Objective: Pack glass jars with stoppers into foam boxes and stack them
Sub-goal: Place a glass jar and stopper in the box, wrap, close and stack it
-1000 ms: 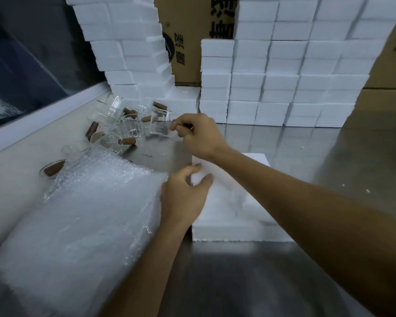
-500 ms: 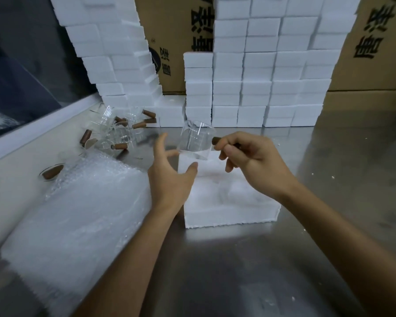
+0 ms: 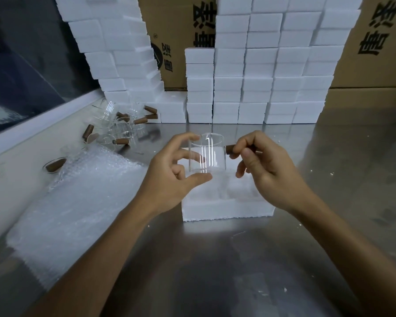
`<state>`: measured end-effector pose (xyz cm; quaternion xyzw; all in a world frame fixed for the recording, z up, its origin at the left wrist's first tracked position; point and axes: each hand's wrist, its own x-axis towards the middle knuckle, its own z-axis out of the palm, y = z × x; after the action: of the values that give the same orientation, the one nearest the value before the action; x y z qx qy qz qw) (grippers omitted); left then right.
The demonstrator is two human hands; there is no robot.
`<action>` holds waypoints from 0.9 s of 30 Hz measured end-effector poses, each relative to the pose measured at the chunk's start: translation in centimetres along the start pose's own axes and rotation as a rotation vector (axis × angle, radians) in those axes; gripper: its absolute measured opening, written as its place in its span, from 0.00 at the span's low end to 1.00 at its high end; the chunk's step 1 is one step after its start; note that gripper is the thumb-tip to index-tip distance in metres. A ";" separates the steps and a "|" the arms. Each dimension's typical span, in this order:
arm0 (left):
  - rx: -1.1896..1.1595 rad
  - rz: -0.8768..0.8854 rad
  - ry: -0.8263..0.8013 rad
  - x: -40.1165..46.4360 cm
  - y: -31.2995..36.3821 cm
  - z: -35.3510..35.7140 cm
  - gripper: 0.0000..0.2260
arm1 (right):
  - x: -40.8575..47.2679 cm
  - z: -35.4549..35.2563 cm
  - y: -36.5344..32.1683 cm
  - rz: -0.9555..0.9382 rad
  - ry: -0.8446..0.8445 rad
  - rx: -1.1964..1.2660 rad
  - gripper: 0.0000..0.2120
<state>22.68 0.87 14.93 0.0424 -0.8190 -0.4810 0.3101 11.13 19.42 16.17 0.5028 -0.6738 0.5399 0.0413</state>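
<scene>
Two hands hold one glass jar (image 3: 206, 154) just above the open foam box (image 3: 226, 208). The left hand (image 3: 169, 179) cups it, mouth up. The right hand (image 3: 264, 165) pinches its brown stopper (image 3: 230, 148), sticking out sideways.

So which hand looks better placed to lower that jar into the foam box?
Probably the left hand: its fingers wrap the clear glass jar directly above the open white foam box.

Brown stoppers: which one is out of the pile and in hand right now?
The brown cylindrical stopper pinched in the right hand, beside the clear glass jar held by the left hand. The rest lie among jars at back left.
</scene>
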 end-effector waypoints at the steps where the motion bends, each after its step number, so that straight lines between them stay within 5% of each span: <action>1: 0.022 -0.001 0.031 -0.3 0.0 -0.2 0.29 | -0.2 0.4 -0.2 -0.017 0.006 -0.028 0.08; 6: 0.134 0.063 0.122 -2.0 -0.4 -0.1 0.28 | -1.3 2.4 -0.3 -0.199 -0.032 -0.438 0.34; 12: 0.413 0.135 0.044 -2.8 0.4 0.4 0.34 | -1.7 3.1 -0.1 -0.287 0.049 -0.628 0.25; 15: 0.601 0.109 0.174 -2.6 0.6 -0.5 0.27 | -1.7 2.6 0.1 -0.295 0.106 -0.643 0.25; 19: 0.881 -0.173 0.500 -2.0 -0.1 -3.1 0.09 | -1.7 2.3 -0.1 -0.273 0.154 -0.630 0.25; 23: 1.028 -0.552 0.365 -1.9 -1.5 -4.9 0.19 | -1.7 2.4 -0.1 -0.265 0.158 -0.602 0.25; 27: 0.934 -0.647 0.335 -1.7 -2.2 -5.3 0.15 | -1.8 2.5 0.0 -0.283 0.161 -0.567 0.23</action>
<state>26.42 -3.69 14.17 0.4971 -0.8294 -0.1266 0.2212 13.29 18.65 14.04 0.5158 -0.7153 0.3575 0.3075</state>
